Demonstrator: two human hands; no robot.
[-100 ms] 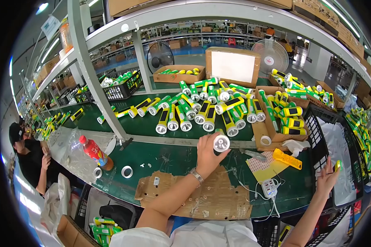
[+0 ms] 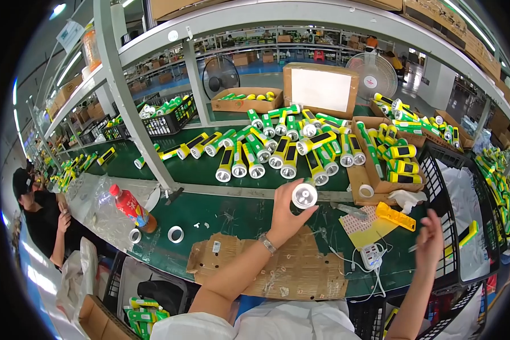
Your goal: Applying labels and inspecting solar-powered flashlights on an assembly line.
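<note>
My left hand (image 2: 286,212) is closed around a flashlight (image 2: 305,196) above the bench, its round silver lens turned up toward me and its body mostly hidden. To the right, my right hand (image 2: 429,241) is raised beside the black crate (image 2: 449,226), fingers curled and blurred. A small thin pale thing sticks out by its thumb, too small to name. Inside that crate, on a clear plastic liner, lies a yellow-green flashlight (image 2: 469,233). Many more yellow and green flashlights (image 2: 256,170) lie heaped across the bench beyond my left hand.
Flattened cardboard (image 2: 277,266) lies before me, with a white power strip (image 2: 372,256) and a yellow plastic piece (image 2: 395,217) to its right. A red-capped bottle (image 2: 132,208) and a tape roll (image 2: 175,234) stand left. A person (image 2: 39,221) sits far left.
My right hand has moved left, from over the black crate to beside its near wall. The flashlight by that hand now lies apart from it in the crate. My left hand barely moved.
</note>
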